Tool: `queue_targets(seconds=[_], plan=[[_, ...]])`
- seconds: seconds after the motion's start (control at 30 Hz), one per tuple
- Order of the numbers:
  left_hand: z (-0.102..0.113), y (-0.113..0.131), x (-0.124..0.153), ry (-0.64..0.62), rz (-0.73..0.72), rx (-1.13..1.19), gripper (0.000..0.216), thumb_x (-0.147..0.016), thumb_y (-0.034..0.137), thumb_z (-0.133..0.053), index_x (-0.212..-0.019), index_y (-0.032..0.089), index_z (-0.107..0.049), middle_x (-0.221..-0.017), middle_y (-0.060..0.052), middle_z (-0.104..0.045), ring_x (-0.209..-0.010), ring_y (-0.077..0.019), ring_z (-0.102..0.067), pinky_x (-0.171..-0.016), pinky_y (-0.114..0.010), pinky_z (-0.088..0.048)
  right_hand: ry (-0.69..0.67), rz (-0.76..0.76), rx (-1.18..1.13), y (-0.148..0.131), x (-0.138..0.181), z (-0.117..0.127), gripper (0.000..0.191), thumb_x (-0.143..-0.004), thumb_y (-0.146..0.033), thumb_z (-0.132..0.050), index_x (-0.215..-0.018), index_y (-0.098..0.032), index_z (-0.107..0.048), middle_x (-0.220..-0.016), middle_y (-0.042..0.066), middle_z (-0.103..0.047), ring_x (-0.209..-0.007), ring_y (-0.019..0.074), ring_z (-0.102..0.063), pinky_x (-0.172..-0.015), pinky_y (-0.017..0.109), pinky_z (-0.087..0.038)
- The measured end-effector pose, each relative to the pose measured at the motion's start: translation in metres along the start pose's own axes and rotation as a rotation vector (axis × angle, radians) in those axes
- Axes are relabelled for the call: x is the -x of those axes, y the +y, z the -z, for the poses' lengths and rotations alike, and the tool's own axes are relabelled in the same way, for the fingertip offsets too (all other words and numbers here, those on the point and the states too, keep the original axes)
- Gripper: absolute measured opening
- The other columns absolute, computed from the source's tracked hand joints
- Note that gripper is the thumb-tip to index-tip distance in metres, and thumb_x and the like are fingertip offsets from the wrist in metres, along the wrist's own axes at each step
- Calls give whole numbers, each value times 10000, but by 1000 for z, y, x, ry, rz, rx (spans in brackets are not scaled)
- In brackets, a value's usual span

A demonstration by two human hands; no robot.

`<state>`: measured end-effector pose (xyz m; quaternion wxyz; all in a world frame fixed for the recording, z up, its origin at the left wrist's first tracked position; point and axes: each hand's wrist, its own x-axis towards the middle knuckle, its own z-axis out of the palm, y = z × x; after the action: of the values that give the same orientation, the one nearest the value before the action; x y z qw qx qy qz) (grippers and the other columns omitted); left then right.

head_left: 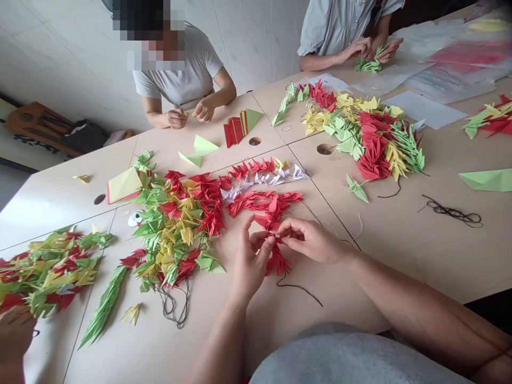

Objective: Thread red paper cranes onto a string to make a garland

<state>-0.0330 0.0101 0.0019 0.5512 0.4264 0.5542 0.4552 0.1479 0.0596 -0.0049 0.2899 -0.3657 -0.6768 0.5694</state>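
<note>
Close in front of me, my left hand (252,258) pinches a red paper crane between thumb and fingers. From the right, my right hand (308,240) meets it with closed fingertips at the same crane, whose body is mostly covered by my fingers. Beneath both hands lies a bunch of red folded cranes (278,264) with a dark cord (302,290) trailing toward me. Just beyond, more red cranes (266,202) lie in a row, beside a string of white cranes (256,182). A large heap of green, yellow and red cranes (180,224) spreads to the left of my left hand.
Another mixed heap (52,272) lies at the far left by a person's hand (16,333). Across the table, one person (180,69) handles paper near folded sheets (238,129); another (348,32) holds green cranes (370,65). Crane strings (374,146) and black cord (452,210) lie right.
</note>
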Motion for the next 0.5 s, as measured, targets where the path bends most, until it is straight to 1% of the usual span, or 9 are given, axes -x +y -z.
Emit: queue_targets(seconds=[0.07,0.17,0.23,0.33,0.4,0.5], plan=[[0,0,0,-8,8,8,617,-880,352,-661,-1405,282,-343,-955,-31,-689,-849,-144,-647,-696,-239,-476,42,54,95,0,0,-2,103,-906,-211,-563,-971,-198,-642,-863,14,-712,-723,125,-628,-657,247,-470],[0,0,0,-25,13,22,600,-878,362,-661,-1390,285,-357,-939,-19,-686,-840,-132,-635,-720,-235,-483,50,114,176,2,0,-4,139,-917,-219,-565,-1000,-205,-675,-866,9,-729,-698,120,-631,-648,237,-470],[0,-1,0,-50,12,25,591,-880,371,-658,-1384,283,-362,-931,-15,-677,-839,-129,-631,-732,-237,-488,36,133,193,5,1,-5,161,-922,-247,-580,-1035,-210,-688,-898,13,-742,-729,128,-651,-667,236,-481],[0,-2,0,-79,8,9,578,-887,386,-647,-1382,282,-367,-926,-12,-660,-801,-121,-623,-692,-225,-484,33,141,192,7,1,-5,187,-931,-276,-580,-1064,-211,-694,-937,21,-753,-796,145,-677,-708,240,-489],[0,-2,0,-93,5,-1,585,-891,398,-640,-1390,287,-357,-942,-16,-652,-766,-111,-613,-647,-209,-470,37,129,198,6,1,-5,181,-941,-278,-560,-1031,-200,-696,-901,23,-750,-772,144,-672,-690,237,-480],[0,-2,1,-124,8,-24,645,-878,414,-655,-1418,303,-320,-1027,-44,-646,-760,-113,-614,-607,-205,-459,61,107,248,3,1,-5,176,-945,-280,-534,-915,-186,-680,-758,8,-709,-642,126,-609,-598,229,-432]])
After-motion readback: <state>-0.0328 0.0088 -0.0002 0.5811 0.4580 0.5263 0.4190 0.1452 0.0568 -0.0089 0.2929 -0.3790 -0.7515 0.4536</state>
